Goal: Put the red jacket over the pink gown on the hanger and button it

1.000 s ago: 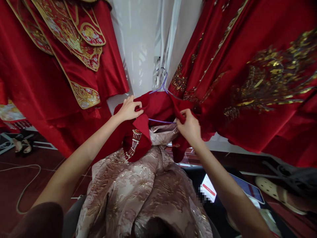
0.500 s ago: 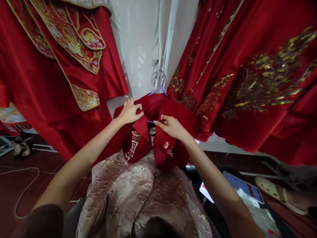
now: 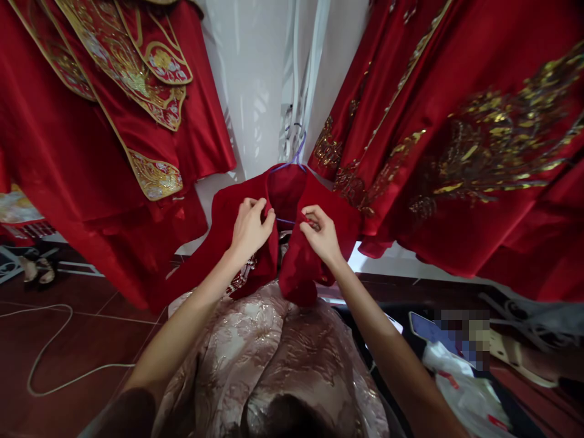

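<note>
A dark red velvet jacket (image 3: 287, 255) hangs open-fronted on a purple hanger (image 3: 298, 152) before me. My left hand (image 3: 253, 225) is closed in a pinch on the jacket's left front edge, near the neck opening. On the opposite edge my right hand (image 3: 318, 231) is closed too, fingertips gathered at the cloth. A beaded tassel (image 3: 241, 277) shows partly from behind my left wrist. Shiny pinkish brocade fabric (image 3: 260, 340) spreads below the jacket, over my lap.
Red embroidered gowns hang on the left (image 3: 150, 164) and right (image 3: 456, 201), either side of a white wall (image 3: 255, 79). At lower right lie a phone (image 3: 433, 334) and a plastic bag (image 3: 469, 389), near someone's foot. A white cable (image 3: 50, 340) curls across the floor at left.
My left hand has moved right and slightly down along the jacket's edge. My right hand has shifted slightly right. The front edges lie straighter, and the left one is no longer folded back.
</note>
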